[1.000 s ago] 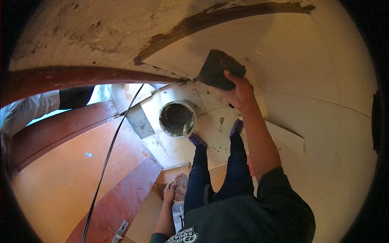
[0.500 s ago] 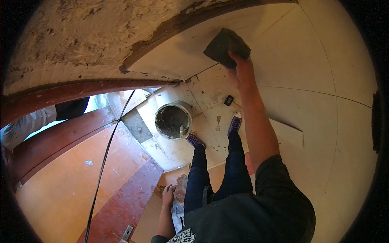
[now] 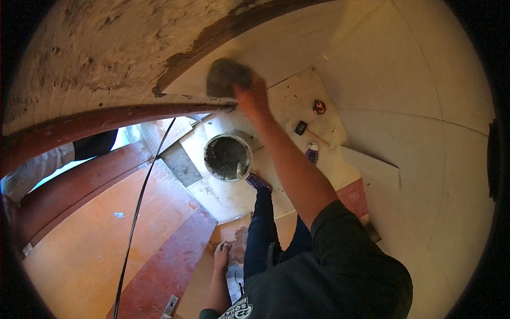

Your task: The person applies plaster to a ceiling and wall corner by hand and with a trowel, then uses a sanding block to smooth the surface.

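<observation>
My right hand (image 3: 252,97) is closed on a dark grey sponge (image 3: 223,77), blurred by motion, against the pale wall tile (image 3: 276,40). The sponge is near the tile's lower left corner, close to a reddish-brown frame edge (image 3: 133,112). My left hand (image 3: 221,257) hangs low beside my left leg, fingers apart and apparently holding nothing. Below the outstretched right arm stands a round bucket (image 3: 248,154) of grey mortar with a light tool handle (image 3: 240,171) inside.
A mallet (image 3: 300,127) and an orange-and-black round object (image 3: 319,107) lie on the floor. A loose white tile (image 3: 372,166) stands at the right. An orange board (image 3: 101,223) and a hanging black cable (image 3: 139,204) are at the left, with another person's pale clothing (image 3: 42,166) beyond.
My right hand has swept left and slightly down across the wall tile with the sponge. The orange-and-black object has come into view. My left hand stays about where it was.
</observation>
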Available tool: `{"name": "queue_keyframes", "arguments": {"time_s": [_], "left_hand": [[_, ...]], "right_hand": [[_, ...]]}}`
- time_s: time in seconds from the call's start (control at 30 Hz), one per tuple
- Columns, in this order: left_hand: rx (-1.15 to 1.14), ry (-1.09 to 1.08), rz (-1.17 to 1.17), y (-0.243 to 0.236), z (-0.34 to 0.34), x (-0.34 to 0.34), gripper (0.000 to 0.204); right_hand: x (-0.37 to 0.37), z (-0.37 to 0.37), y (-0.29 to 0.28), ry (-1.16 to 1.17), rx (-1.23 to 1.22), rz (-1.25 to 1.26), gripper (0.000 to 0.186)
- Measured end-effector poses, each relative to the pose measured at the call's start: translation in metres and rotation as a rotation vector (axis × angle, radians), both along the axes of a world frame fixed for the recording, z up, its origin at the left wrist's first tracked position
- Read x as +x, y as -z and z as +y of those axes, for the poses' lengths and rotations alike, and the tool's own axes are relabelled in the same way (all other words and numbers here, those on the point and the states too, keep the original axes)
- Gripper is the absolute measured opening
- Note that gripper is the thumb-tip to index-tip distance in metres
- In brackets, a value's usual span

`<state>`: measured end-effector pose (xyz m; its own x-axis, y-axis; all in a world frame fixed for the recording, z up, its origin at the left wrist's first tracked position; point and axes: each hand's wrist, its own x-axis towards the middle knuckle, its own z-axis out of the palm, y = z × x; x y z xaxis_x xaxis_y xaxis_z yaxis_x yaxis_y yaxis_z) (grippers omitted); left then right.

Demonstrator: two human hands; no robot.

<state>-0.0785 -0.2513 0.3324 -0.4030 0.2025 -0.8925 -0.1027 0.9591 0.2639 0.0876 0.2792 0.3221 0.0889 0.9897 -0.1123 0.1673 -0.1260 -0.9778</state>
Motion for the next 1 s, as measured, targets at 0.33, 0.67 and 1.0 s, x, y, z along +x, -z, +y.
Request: {"name": "queue_keyframes", "arguments": {"time_s": [0.33,0.67,1.0], "left_hand": [[0.022,0.028,0.055,-0.021,0.015,-0.006,0.041],[0.09,0.141,0.186,-0.025,-0.012,-0.03,0.036],[0.036,-0.351,0.232,-0.059,-0.081,0.062,0.023]], "right_hand": [[0.135,-0.143,0.061,-0.162,-0.462,0.013,0.051],[0.407,-0.276,0.024,0.43,-0.848,0.049,0.056],[0.4,-0.201,-0.05,-0.026,-0.947,-0.066,0.06]]}}
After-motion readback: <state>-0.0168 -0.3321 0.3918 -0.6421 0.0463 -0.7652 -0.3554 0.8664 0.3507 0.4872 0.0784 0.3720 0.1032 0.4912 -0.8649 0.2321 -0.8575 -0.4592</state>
